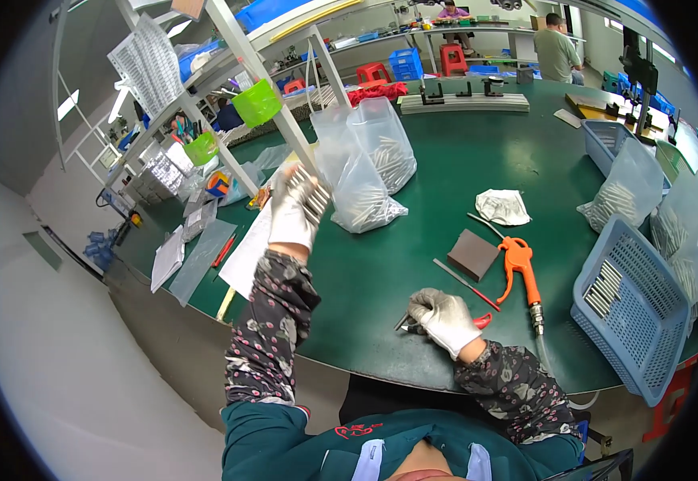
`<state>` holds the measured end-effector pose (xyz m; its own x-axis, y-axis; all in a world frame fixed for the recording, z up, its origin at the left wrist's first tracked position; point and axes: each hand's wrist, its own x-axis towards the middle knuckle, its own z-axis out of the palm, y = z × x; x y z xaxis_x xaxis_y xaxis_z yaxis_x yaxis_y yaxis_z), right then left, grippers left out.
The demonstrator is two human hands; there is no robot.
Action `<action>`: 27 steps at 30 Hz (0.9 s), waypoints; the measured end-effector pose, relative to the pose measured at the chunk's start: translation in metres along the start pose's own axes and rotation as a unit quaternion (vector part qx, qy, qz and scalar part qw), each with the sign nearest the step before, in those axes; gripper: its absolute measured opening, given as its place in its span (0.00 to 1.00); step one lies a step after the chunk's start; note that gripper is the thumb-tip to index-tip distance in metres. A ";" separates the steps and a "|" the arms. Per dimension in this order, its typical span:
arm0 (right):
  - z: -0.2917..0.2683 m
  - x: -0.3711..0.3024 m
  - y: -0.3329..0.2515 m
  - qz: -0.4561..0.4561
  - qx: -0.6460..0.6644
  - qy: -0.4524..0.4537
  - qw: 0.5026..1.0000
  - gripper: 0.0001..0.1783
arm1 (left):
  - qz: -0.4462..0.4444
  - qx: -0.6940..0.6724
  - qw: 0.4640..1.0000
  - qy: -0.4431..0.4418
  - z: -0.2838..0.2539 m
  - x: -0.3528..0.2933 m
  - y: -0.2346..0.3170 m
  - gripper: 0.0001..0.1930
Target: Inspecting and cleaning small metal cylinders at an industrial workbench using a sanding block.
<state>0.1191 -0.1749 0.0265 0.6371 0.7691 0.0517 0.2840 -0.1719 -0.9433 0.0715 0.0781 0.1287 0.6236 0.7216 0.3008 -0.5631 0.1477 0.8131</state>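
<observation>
My left hand (291, 210), in a white glove, is raised beside the shelf post. Its fingers are closed around several short metal rods (314, 197), which stick out side by side. Just to the right of it stand clear plastic bags (363, 196) with many similar rods inside. Low over the near part of the green table, my gloved right hand (443, 319) is closed on a small red-handled tool (484, 321). A dark tip shows at its left side; the glove hides the rest, so the tool's kind is unclear.
An orange air blow gun (519, 268), a brown block (474, 255), a thin red-ended rod (468, 285) and a crumpled white cloth (502, 207) lie right of centre. A blue basket (645, 321) holding rods (604, 289) sits at the right, near more bags (621, 188).
</observation>
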 end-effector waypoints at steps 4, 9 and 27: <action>-0.003 0.004 0.007 -0.031 -0.044 0.031 0.998 0.13 | 0.097 0.242 0.961 -0.096 0.037 0.058 0.026 0.15; -0.003 0.006 0.007 -0.039 -0.051 0.031 0.997 0.12 | 0.020 0.437 0.891 -0.120 0.033 0.107 0.010 0.16; -0.003 -0.001 0.007 -0.043 -0.044 0.014 0.998 0.11 | -0.052 0.850 0.424 -0.308 -0.009 0.142 -0.041 0.24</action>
<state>0.1221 -0.1788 0.0212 0.6280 0.7653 0.1411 0.3985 -0.1605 -0.9030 0.1782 0.1806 0.1340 0.9157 0.3793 -0.1331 0.3625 -0.9223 -0.1344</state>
